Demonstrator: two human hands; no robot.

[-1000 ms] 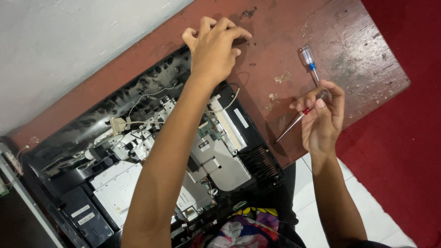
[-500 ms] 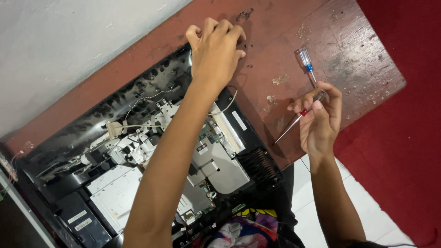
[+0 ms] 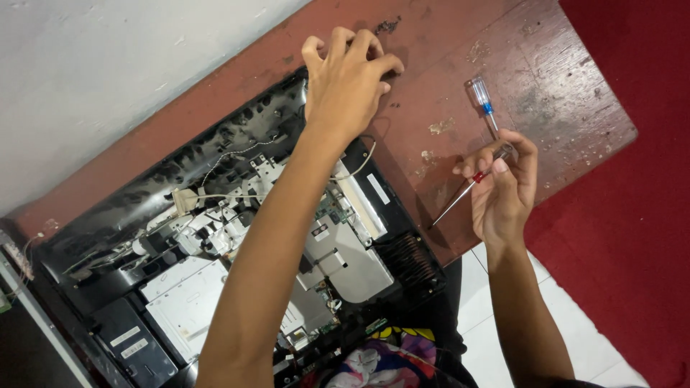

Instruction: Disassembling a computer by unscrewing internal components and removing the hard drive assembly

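An opened black computer chassis (image 3: 215, 237) lay slantwise on a worn reddish-brown wooden table (image 3: 546, 93), its back cover off, so that metal shields, a green circuit board (image 3: 327, 212) and thin white cables (image 3: 230, 154) were exposed. The left hand (image 3: 348, 82) was stretched across the chassis to its far top corner, where the fingers were curled and pressed down over the black edge; whether anything small was pinched beneath them could not be told. The right hand (image 3: 503, 190) was held above the table, just right of the chassis, and a thin screwdriver (image 3: 467, 185) with a red collar was pinched between thumb and fingertips, its shaft pointing down-left. A second screwdriver (image 3: 483, 100), clear-handled with a blue band, was seen just behind that hand. Red carpet (image 3: 647, 251) was visible beyond the table.
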